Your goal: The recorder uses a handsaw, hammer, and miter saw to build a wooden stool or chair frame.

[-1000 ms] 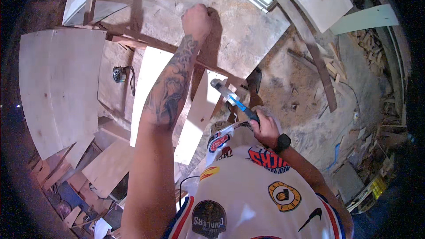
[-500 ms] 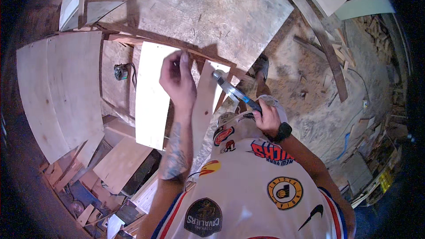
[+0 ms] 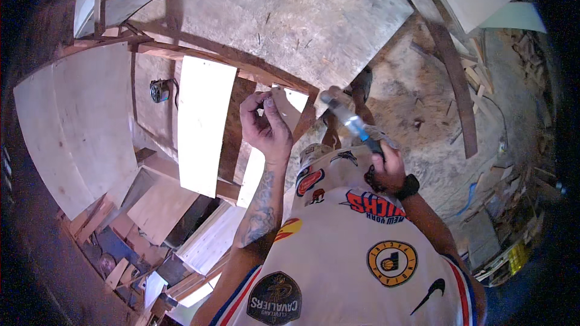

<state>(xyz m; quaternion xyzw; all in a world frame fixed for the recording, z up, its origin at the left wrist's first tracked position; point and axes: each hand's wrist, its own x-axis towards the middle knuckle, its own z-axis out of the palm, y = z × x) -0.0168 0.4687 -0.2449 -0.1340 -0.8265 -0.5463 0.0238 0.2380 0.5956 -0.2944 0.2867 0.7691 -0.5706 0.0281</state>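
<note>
My right hand (image 3: 388, 172) is wrapped round the dark and blue grip of a claw hammer (image 3: 356, 127). The hammer's metal head is raised over the end of a wooden frame and looks slightly blurred. My left hand (image 3: 266, 128) has its thumb and fingertips pressed together; anything between them is too small to make out. Beneath those fingers is a narrow pale board (image 3: 292, 101), partly hidden by the hand and forearm. To its left a wider, brightly lit board (image 3: 205, 127) spans the frame. Along the far side runs the frame's wooden rail (image 3: 226, 59).
Beyond the rail lies a large plywood sheet (image 3: 260, 6) scattered with nails. A wide pale panel (image 3: 78, 133) fills the left, with a small round motor-like tool (image 3: 160, 91) beside it. A long plank (image 3: 456, 84) crosses the dusty floor at right, among wood scraps.
My left hand has moved right, from beside the wide board to above the narrow one. The hammer has shifted right and slightly nearer in my right hand. The view has shifted slightly.
</note>
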